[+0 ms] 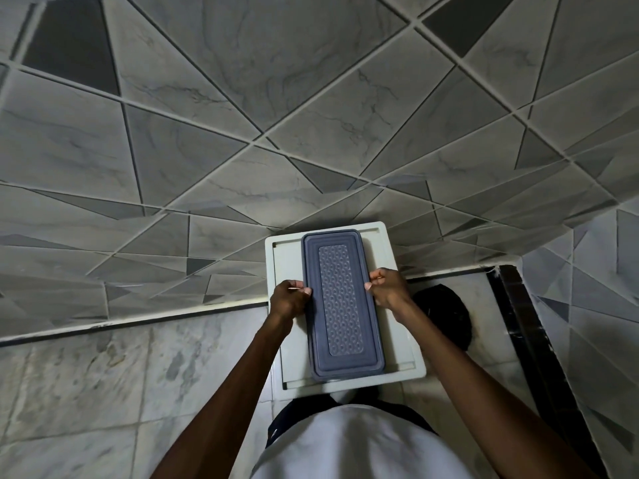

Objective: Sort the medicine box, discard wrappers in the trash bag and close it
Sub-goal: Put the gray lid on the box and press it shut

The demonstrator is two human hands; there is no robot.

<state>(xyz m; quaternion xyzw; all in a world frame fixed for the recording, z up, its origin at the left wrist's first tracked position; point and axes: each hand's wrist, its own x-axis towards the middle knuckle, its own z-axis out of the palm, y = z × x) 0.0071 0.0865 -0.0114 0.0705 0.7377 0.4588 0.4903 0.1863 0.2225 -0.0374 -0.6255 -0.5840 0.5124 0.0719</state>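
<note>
Head view hides a good deal: the lid covers whatever the medicine box (pixel 341 305) holds, and the fingers of both hands curl out of sight under its long edges. To the right of the right hand, a dark bag-like shape (pixel 446 312) lies on the floor, partly behind the wrist and too dim to identify surely.

The left hand (pixel 288 300) clamps the left long edge of the blue-grey box, thumb pressed on the rim; the right hand (pixel 385 288) clamps the opposite edge in the same way, thumb on top. Both grips sit about midway along the box, which lies flat with its textured lid shut.

Beneath the grips, the box rests on a white square stool top (pixel 283 357) that shows on both sides of the hands. Below that is pale marbled floor (pixel 103 375); beyond the fingertips rises a grey tiled wall (pixel 276 98) with diagonal lines.
</note>
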